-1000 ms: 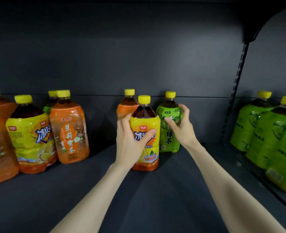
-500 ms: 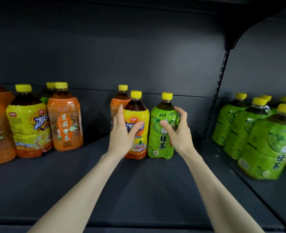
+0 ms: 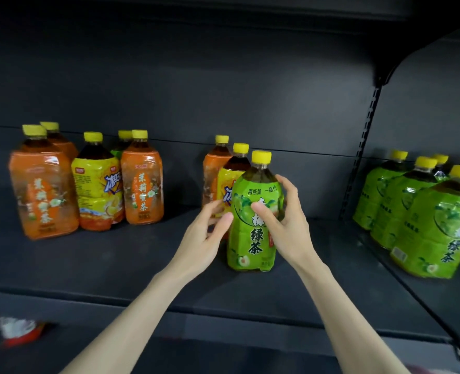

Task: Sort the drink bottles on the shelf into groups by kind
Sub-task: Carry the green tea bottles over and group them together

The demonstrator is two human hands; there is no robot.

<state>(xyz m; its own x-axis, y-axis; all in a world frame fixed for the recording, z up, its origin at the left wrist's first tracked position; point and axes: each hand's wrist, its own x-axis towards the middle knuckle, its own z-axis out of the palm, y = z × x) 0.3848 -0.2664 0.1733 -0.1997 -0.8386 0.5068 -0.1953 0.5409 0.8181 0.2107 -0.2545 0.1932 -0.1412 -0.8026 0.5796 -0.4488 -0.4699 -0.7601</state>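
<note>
My right hand (image 3: pixel 285 225) grips a green-label tea bottle (image 3: pixel 241 238) with a yellow cap, upright near the middle of the dark shelf (image 3: pixel 110 265). My left hand (image 3: pixel 202 236) hovers just left of it with relaxed fingers and holds nothing. Right behind stand a yellow-label iced tea bottle (image 3: pixel 230 179) and an orange-label bottle (image 3: pixel 212 168), both partly hidden. At the left is a mixed cluster: orange bottles (image 3: pixel 44 195), a yellow one (image 3: pixel 96 190) and a green one (image 3: pixel 117 152) mostly hidden. Several green bottles (image 3: pixel 434 222) stand together at the right.
A slotted upright (image 3: pixel 358 168) with a bracket divides this shelf from the right bay holding the green bottles. The shelf's front edge runs below my forearms. A blurred red-and-white package (image 3: pixel 18 329) lies on the lower level at bottom left.
My left hand has let go of the yellow-label bottle and drawn back. My right hand has pulled the green bottle forward, in front of the yellow one. The view has pulled back.
</note>
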